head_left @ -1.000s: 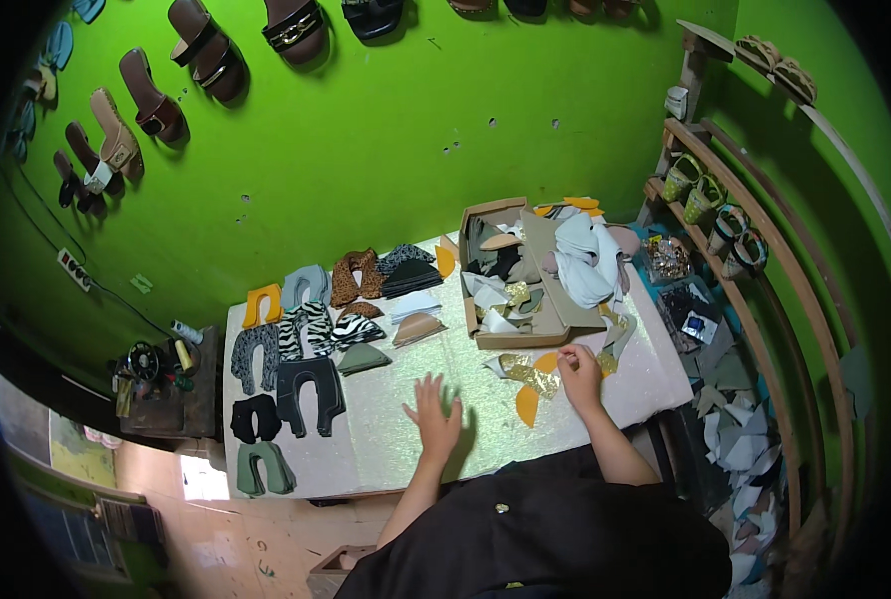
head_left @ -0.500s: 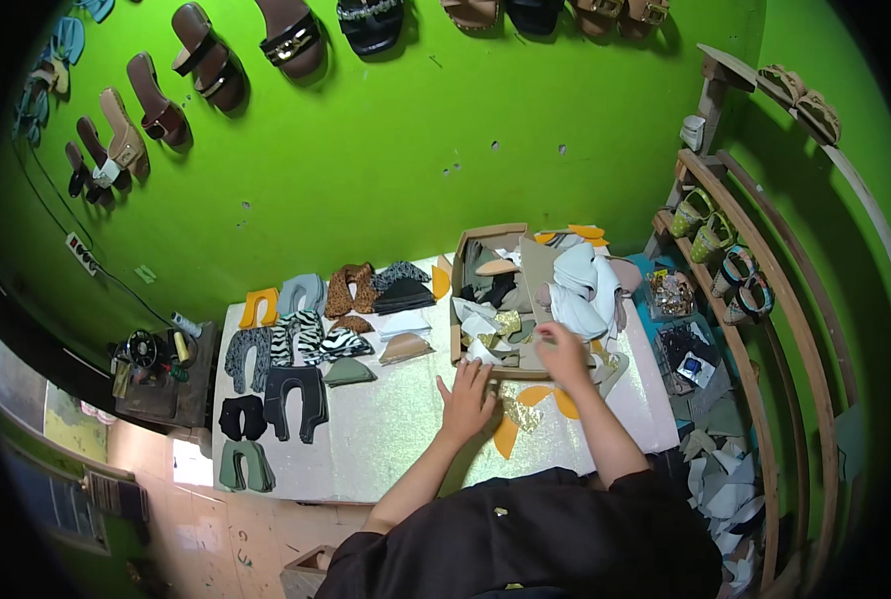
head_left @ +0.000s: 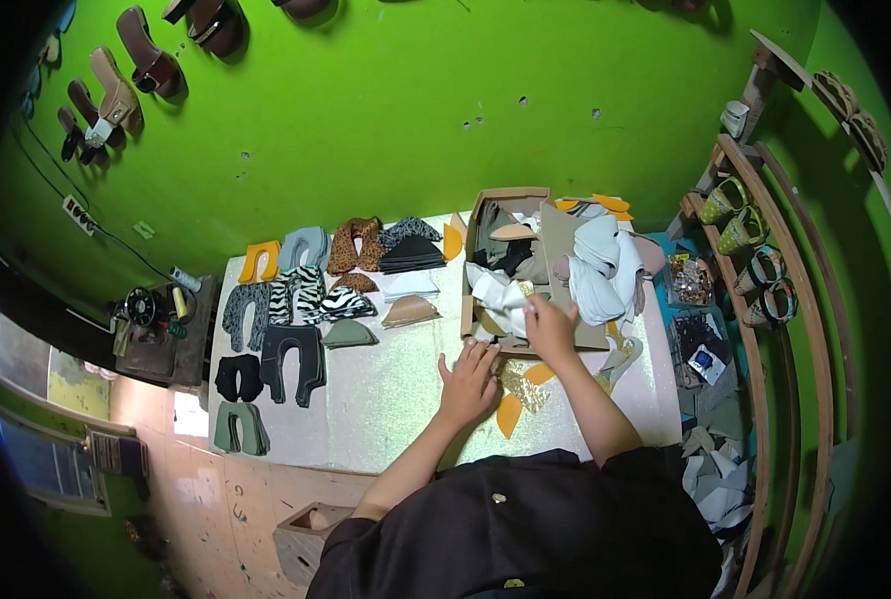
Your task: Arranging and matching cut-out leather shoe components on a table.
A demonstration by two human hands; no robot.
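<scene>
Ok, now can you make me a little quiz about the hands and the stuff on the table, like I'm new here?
1. True or false: the left hand is curled into a tight fist.
2. Pick one: which hand reaches farther over the cardboard box? A. left B. right
3. Fill in the colour: the pile nearest the front left corner of the table is ____.

Key:
1. False; its fingers are spread.
2. B, the right hand.
3. Green.
</scene>
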